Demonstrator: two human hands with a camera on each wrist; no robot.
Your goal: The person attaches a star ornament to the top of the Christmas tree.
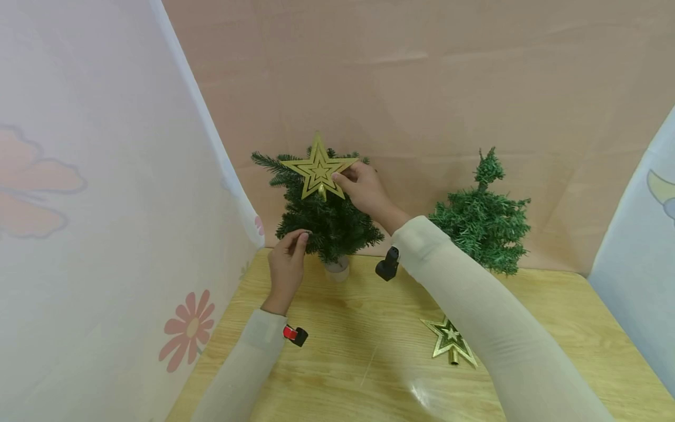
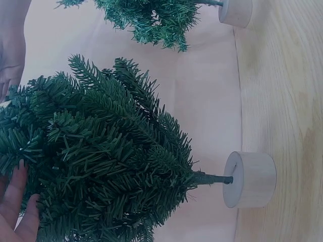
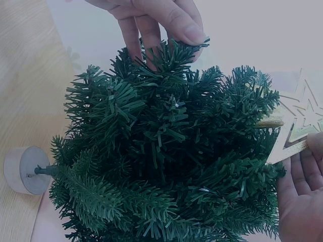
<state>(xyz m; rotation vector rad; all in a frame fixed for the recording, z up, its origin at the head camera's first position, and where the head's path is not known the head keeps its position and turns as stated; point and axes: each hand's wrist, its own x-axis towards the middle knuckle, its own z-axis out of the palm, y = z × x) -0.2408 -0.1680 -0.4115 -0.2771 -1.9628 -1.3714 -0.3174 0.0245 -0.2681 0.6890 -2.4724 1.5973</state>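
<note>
A gold star (image 1: 311, 166) stands upright at the top of the fuller dark green tree (image 1: 329, 228). My right hand (image 1: 366, 190) pinches the star's right side between thumb and fingers; the right wrist view shows the star (image 3: 286, 146) and part of that hand (image 3: 303, 201). My left hand (image 1: 286, 264) pinches a branch tip at the tree's lower left, also visible as the left hand (image 3: 164, 25) in the right wrist view. The star's short gold tube (image 3: 270, 123) lies against the foliage; whether it sits on a branch is hidden.
Another green tree (image 1: 482, 228) stands at the right, behind my right sleeve. A second gold star (image 1: 448, 340) lies on the wooden table (image 1: 343, 363), partly covered by that sleeve. The near tree's round pale base (image 2: 252, 179) rests by the back cloth. A flowered cloth (image 1: 105, 176) hangs at left.
</note>
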